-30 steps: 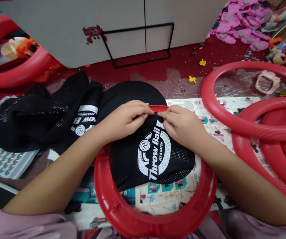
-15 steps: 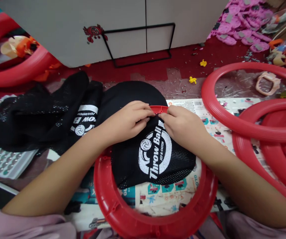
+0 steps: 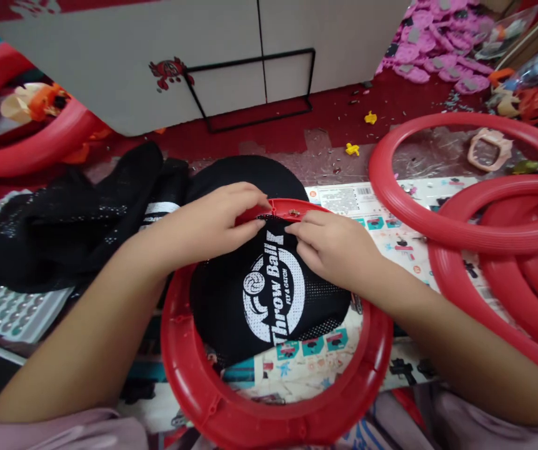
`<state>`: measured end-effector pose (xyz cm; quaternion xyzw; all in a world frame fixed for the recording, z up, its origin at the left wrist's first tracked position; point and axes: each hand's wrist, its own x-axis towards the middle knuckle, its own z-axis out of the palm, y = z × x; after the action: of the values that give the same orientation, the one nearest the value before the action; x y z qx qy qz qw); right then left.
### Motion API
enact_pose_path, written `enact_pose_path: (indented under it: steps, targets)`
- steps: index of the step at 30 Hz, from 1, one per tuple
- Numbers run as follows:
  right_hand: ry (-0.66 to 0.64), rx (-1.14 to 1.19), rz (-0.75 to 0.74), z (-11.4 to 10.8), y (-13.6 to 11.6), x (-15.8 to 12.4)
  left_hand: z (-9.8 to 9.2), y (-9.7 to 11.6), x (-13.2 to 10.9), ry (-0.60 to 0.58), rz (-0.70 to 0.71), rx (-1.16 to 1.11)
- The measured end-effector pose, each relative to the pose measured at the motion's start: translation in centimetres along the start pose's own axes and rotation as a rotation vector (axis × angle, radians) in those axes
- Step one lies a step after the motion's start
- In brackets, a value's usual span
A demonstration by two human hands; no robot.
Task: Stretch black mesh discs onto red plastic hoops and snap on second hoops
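Observation:
A red plastic ring (image 3: 182, 369) lies with its ribbed hollow side up. Black mesh fabric (image 3: 231, 312) with white "Throw Ball" print hangs across its far half. At the ring's far edge, my left hand (image 3: 224, 219) rests with thumb and forefinger apart, thumb tip by the fabric edge. My right hand (image 3: 332, 244) has its fingers closed at the edge of the mesh, just right of the print. Between the hands, a small metallic piece (image 3: 293, 213) sits in the ring's channel; its kind is too small to make out.
More red rings (image 3: 465, 234) are stacked at the right. Black mesh pieces (image 3: 62, 219) lie left, over a white compartment tray (image 3: 15, 312) of round metal pieces. A white board (image 3: 119, 69) with a black wire frame (image 3: 250, 122) stands behind. Pink parts (image 3: 418, 44) are piled far right.
My left thumb and forefinger have spread apart, and my hands have drawn apart at the ring's far edge. More of the channel and the metallic piece now show. The view has shifted slightly.

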<state>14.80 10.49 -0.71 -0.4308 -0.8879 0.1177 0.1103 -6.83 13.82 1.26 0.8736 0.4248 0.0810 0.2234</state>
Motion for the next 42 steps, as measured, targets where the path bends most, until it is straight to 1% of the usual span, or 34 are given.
enact_pose_path:
  steps: [2, 4, 9, 11, 17, 28, 33, 37, 40, 42]
  targets:
    - [0.098, -0.023, -0.019, 0.6, 0.3, 0.0, 0.4, 0.2, 0.6, 0.020, 0.003, -0.085]
    - [0.146, -0.045, -0.020, 0.9, 0.7, 0.1, 0.9, 0.4, 1.1, 0.051, -0.010, -0.159]
    - [0.151, -0.063, 0.014, 0.6, 1.1, 0.4, 1.6, 0.2, 1.2, 0.170, -0.113, -0.257]
    - [0.147, -0.083, 0.016, 0.6, 1.1, 0.4, 1.8, 0.2, 1.2, 0.186, -0.135, -0.264]
    - [0.187, -0.110, -0.005, 0.9, 1.2, 0.3, 2.3, 0.2, 1.4, 0.187, -0.131, -0.255]
    - [0.152, -0.123, 0.013, 0.9, 1.2, 0.2, 2.4, 0.4, 1.5, 0.218, -0.119, -0.223]
    - [0.152, -0.240, -0.007, 1.1, 1.1, 0.3, 2.7, 0.5, 1.5, 0.228, -0.119, -0.194]
    - [0.152, -0.365, -0.045, 1.2, 0.8, 0.4, 3.0, 0.6, 1.6, 0.255, -0.155, -0.195]
    - [0.129, -0.376, -0.039, 0.9, 0.6, 0.4, 2.9, 0.5, 1.5, 0.284, -0.172, -0.188]
    - [0.101, -0.333, -0.022, 0.4, 0.3, 0.2, 2.5, 0.3, 1.2, 0.257, -0.140, -0.208]
